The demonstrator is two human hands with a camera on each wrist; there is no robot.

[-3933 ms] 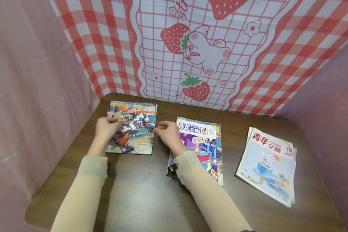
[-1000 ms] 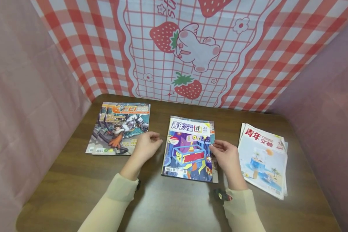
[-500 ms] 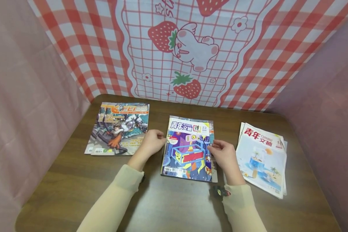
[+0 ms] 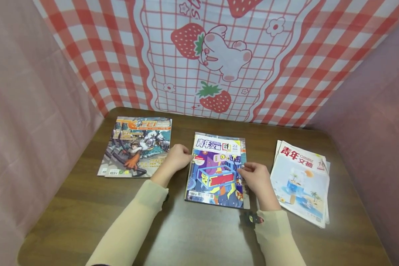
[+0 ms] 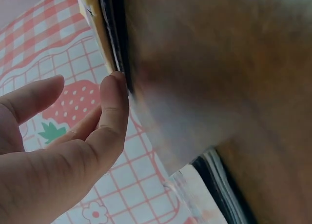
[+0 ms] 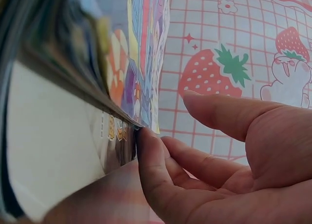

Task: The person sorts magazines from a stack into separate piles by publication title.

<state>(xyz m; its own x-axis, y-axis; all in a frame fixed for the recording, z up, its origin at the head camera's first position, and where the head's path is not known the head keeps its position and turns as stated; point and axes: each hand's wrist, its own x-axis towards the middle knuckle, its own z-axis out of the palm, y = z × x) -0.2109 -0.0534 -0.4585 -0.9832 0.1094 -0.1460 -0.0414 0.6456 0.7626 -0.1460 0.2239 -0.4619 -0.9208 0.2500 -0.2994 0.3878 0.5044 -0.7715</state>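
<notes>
A magazine with a purple cover (image 4: 216, 175) lies on top of the middle pile, and another magazine (image 4: 245, 192) sticks out from under its right side. My left hand (image 4: 176, 159) is at the pile's left edge; in the left wrist view a fingertip (image 5: 114, 80) touches the magazine edges (image 5: 112, 33), with the thumb apart. At the right edge is my right hand (image 4: 257, 179). One of its fingertips (image 6: 150, 141) touches the pile's side just under the top cover, while its thumb (image 6: 214, 112) stands away. Neither hand pinches the pile.
On the left lie overlapping magazines with a figure in orange gloves (image 4: 137, 151). To the right is a slightly fanned pile with a pale beach cover (image 4: 300, 184). The wooden table (image 4: 193, 236) meets a red checked cloth (image 4: 119, 74) behind and pink curtains at both sides.
My left hand has gone from the left magazines to the middle pile's left edge. My right hand has crossed to that pile's right edge. In the last half second both barely move.
</notes>
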